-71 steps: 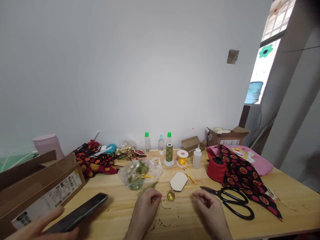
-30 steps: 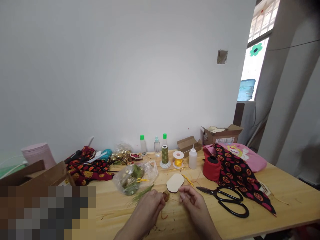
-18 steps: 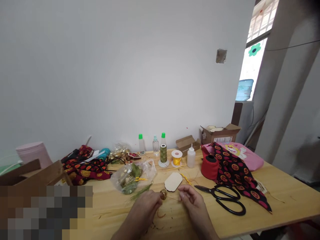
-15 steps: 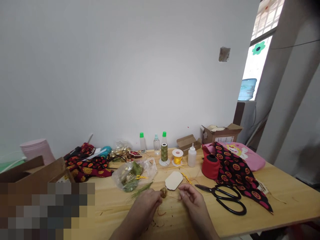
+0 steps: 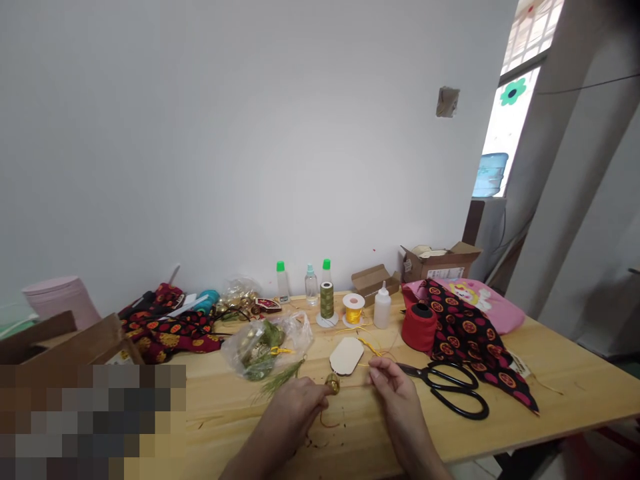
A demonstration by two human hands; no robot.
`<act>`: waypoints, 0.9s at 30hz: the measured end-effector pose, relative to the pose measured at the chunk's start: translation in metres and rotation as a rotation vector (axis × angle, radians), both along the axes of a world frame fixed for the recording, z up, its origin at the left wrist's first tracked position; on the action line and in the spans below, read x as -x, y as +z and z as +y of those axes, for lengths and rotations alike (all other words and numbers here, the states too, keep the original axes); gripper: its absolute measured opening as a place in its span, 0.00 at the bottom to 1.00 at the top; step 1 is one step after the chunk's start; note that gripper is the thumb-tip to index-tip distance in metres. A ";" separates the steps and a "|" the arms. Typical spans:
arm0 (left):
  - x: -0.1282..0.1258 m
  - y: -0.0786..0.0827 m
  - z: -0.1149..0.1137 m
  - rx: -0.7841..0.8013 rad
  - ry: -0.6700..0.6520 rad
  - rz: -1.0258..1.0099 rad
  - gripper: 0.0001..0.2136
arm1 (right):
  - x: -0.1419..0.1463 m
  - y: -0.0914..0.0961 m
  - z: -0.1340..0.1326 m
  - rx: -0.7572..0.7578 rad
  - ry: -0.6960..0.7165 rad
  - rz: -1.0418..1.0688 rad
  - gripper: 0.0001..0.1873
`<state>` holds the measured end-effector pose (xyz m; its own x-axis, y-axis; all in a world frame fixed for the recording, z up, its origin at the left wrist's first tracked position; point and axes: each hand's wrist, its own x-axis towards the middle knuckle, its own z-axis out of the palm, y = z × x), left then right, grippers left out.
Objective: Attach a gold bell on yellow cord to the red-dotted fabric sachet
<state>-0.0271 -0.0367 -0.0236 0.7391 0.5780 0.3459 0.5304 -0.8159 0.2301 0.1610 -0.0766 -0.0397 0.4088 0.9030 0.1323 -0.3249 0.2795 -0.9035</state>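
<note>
My left hand is closed, its fingertips pinching a small gold bell just above the wooden table. My right hand is closed in a pinch a short way to the right of the bell, on a thin thread that runs towards it. A pale card tag lies just beyond the bell. Loose yellow cord trails beside the tag.
Black scissors lie right of my right hand, by patterned dark cloth and a red thread cone. A plastic bag of trimmings, green and yellow spools, small bottles and cardboard boxes stand behind.
My right hand moved in from the right to close beside the bell, then drew slightly away to the right. My left hand took hold of the bell and keeps it pinched.
</note>
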 end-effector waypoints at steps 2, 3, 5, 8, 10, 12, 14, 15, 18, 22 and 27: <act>0.003 0.002 -0.001 0.029 -0.038 -0.080 0.09 | -0.002 0.000 0.002 0.002 -0.010 0.075 0.10; 0.004 0.003 -0.001 0.037 -0.030 -0.146 0.08 | -0.003 0.001 0.002 0.000 -0.003 0.117 0.11; 0.005 0.004 0.001 0.079 -0.051 -0.209 0.09 | -0.004 0.003 0.004 -0.005 -0.003 0.215 0.12; 0.004 0.003 0.003 0.109 -0.089 -0.230 0.10 | -0.005 0.005 0.005 0.009 -0.009 0.318 0.13; 0.003 0.003 0.003 0.114 -0.099 -0.219 0.10 | -0.005 0.006 0.004 0.011 -0.016 0.347 0.13; 0.002 0.003 0.003 0.114 -0.095 -0.212 0.10 | -0.005 0.007 0.003 0.005 -0.010 0.367 0.13; 0.002 0.004 0.002 0.119 -0.088 -0.216 0.10 | -0.005 0.007 0.002 -0.004 -0.012 0.387 0.13; 0.002 0.004 0.001 0.125 -0.088 -0.226 0.10 | -0.005 0.007 0.002 -0.006 -0.012 0.392 0.14; 0.002 0.006 0.000 0.191 -0.085 -0.292 0.08 | -0.004 0.006 0.001 -0.012 -0.009 0.370 0.13; -0.004 0.003 -0.003 0.467 -0.011 -0.464 0.06 | -0.002 0.001 0.000 -0.042 -0.016 0.254 0.11; -0.018 0.004 -0.006 0.735 0.026 -0.632 0.05 | 0.000 -0.001 0.000 -0.080 0.025 0.131 0.10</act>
<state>-0.0091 -0.0425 -0.0201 0.5246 0.8222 0.2210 0.1493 -0.3444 0.9269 0.1608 -0.0762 -0.0404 0.4051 0.9017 0.1509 -0.4466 0.3392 -0.8279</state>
